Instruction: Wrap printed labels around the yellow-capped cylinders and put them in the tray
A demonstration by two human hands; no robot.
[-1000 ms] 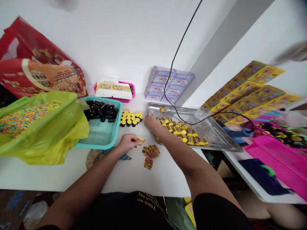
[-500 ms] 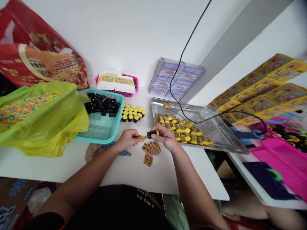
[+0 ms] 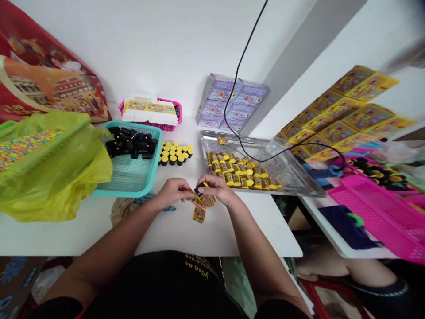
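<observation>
And there's the plain white wall (image 3: 149,44) filling the back, a grey-shaded wall face (image 3: 282,71) slanting down at right, a black cable (image 3: 239,66) dangling across, white worktable (image 3: 40,235) below, second white table (image 3: 312,204) just beside, soft light over everything!

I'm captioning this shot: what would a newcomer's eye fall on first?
Probably the bright yellow bag at the left, with colourful bits in it and a red bag behind. Then the centre: the right hand holds a black container close to the printed wrapper in the left hand, above loose wrappers.
</observation>
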